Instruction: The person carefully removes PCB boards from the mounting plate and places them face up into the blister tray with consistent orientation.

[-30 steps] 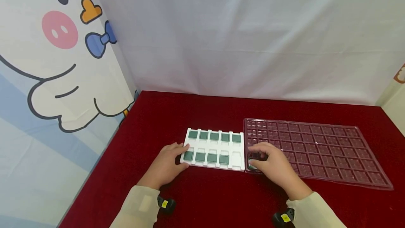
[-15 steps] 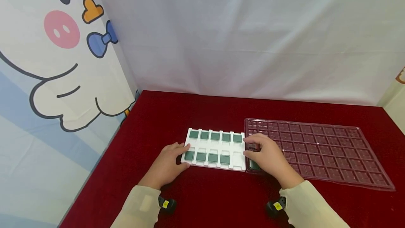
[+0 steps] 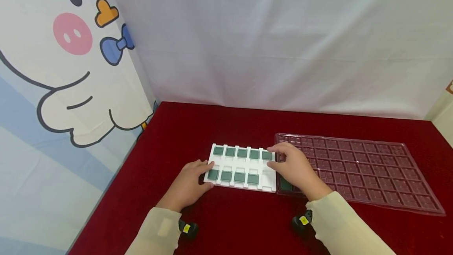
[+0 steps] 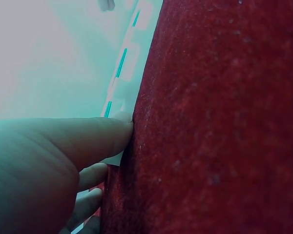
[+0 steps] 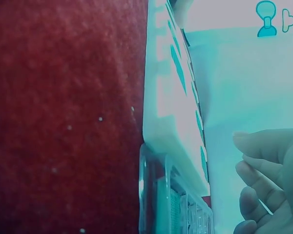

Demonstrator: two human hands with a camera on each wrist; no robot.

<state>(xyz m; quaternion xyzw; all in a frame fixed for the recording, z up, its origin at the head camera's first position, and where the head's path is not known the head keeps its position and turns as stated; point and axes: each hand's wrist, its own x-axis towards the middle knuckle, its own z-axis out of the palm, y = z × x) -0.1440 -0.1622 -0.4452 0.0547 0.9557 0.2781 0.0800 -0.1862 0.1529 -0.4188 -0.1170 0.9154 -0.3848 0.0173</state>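
A white tray (image 3: 231, 164) holds green square chips (image 3: 239, 177) in two rows of slots. Its front right slot shows bare white. My left hand (image 3: 189, 183) grips the tray's left end, thumb at the front corner and fingers along the side. My right hand (image 3: 295, 167) hovers over the tray's right end, thumb and index finger apart beside the back right chip (image 3: 267, 155). The right wrist view shows nothing between those fingers. Partly under the right hand, another green chip (image 3: 285, 184) lies in the front left cell of a clear plastic tray (image 3: 368, 170).
The clear tray, with many small cells, extends to the right from the white tray's edge. Both lie on a dark red cloth (image 3: 240, 223). A pale curtain (image 3: 269, 43) hangs behind, and a cartoon-printed sheet (image 3: 81, 90) stands at the left.
My right hand has moved left from the clear tray's front left cell to over the white tray's right end. The chip in that cell has come into fuller view. The left hand stays put.
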